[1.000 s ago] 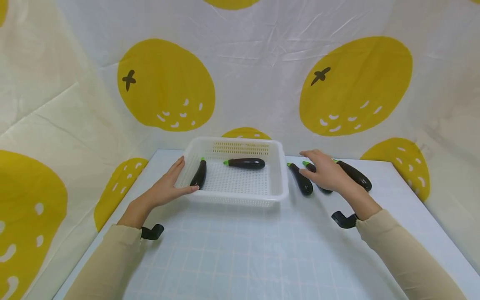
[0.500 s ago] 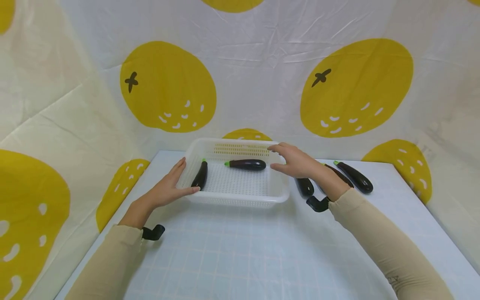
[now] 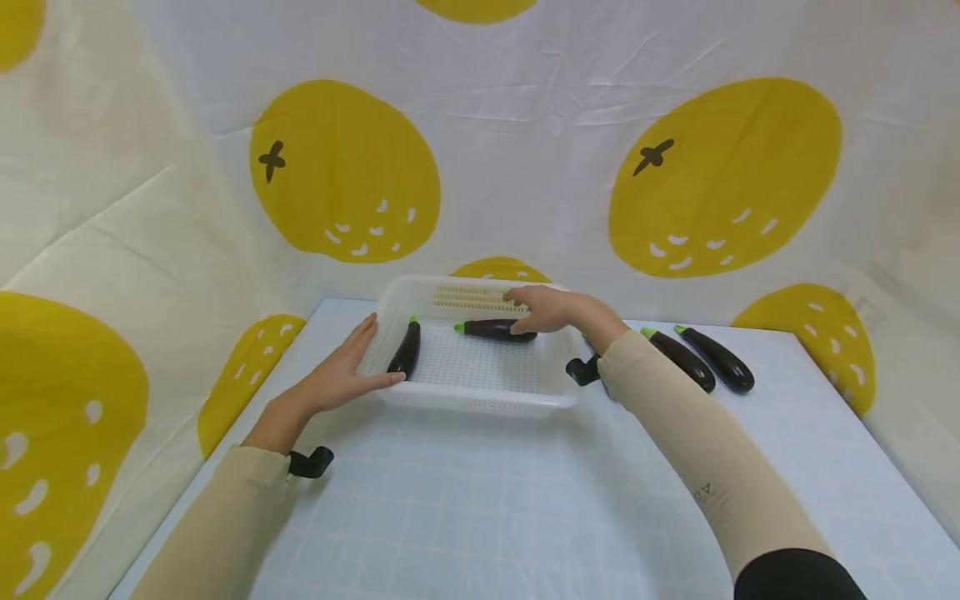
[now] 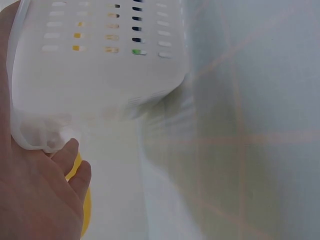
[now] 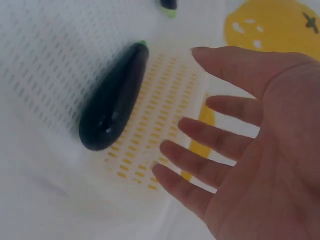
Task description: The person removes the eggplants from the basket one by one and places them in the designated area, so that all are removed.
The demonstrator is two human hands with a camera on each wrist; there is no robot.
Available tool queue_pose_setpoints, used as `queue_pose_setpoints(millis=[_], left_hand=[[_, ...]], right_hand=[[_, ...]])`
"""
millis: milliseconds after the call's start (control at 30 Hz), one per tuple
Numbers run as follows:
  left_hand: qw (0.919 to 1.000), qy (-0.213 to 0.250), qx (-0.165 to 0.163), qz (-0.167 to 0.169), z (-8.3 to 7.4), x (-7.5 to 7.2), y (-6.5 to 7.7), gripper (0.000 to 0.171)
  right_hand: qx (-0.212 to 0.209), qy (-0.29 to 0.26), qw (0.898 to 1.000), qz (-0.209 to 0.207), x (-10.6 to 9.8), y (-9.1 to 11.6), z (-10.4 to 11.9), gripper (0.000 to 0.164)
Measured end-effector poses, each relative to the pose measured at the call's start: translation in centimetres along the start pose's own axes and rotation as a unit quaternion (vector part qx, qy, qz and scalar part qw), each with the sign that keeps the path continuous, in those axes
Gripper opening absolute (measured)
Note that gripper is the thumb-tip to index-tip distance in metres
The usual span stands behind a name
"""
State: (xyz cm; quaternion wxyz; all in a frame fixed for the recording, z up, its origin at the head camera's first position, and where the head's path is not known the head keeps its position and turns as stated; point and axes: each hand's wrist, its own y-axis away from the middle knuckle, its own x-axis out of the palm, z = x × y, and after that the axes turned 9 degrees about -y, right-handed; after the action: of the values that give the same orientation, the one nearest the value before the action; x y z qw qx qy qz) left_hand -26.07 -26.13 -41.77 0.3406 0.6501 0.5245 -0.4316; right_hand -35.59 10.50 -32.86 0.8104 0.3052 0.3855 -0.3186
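A white perforated plastic basket [image 3: 468, 397] stands on the table with two dark eggplants in it. One eggplant [image 3: 406, 348] lies along the basket's left side, and the other eggplant [image 3: 487, 329] lies crosswise towards the back. My left hand [image 3: 333, 382] rests against the basket's left side, thumb at the near rim and fingers stretched along the side. Over the basket's right part is my right hand [image 3: 553, 309], its fingers spread and holding nothing. It overlaps the thick end of the crosswise eggplant in the head view; the right wrist view shows that eggplant [image 5: 115, 97] apart from the fingertips.
Right of the basket, two more eggplants lie on the table: a nearer eggplant [image 3: 681, 360] and a farther eggplant [image 3: 717, 358]. Behind my right wrist a further one is mostly hidden. A pale checked cloth [image 3: 450, 500] covers the table, with a fruit-print curtain [image 3: 525, 167] behind.
My right hand has moved left, from above the eggplants on the table to over the basket. My left hand keeps its place at the basket's left side.
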Motion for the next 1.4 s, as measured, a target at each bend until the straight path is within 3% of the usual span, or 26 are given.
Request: queue_pose_setpoints(millis=[200,433,1033,1400], left_hand=[[1.0000,0.001,-0.003,0.001,0.0,0.3,0.0,0.121],[0.9999,-0.004,0.000,-0.011,0.1,0.3,-0.1,0.125],[1.0000,-0.003,-0.002,-0.001,-0.1,0.2,-0.1,0.122],[1.0000,-0.003,-0.003,-0.003,-0.1,0.2,0.0,0.124]], right_hand=[[0.031,0.005,0.999,0.025,1.1,-2.7,-0.8,0.072],[0.058,0.004,0.997,0.055,2.2,-4.6,-1.5,0.072],[0.132,-0.076,0.988,0.012,4.2,-5.7,-3.0,0.065],[0.128,-0.113,0.985,0.013,4.3,-5.8,-3.1,0.061]])
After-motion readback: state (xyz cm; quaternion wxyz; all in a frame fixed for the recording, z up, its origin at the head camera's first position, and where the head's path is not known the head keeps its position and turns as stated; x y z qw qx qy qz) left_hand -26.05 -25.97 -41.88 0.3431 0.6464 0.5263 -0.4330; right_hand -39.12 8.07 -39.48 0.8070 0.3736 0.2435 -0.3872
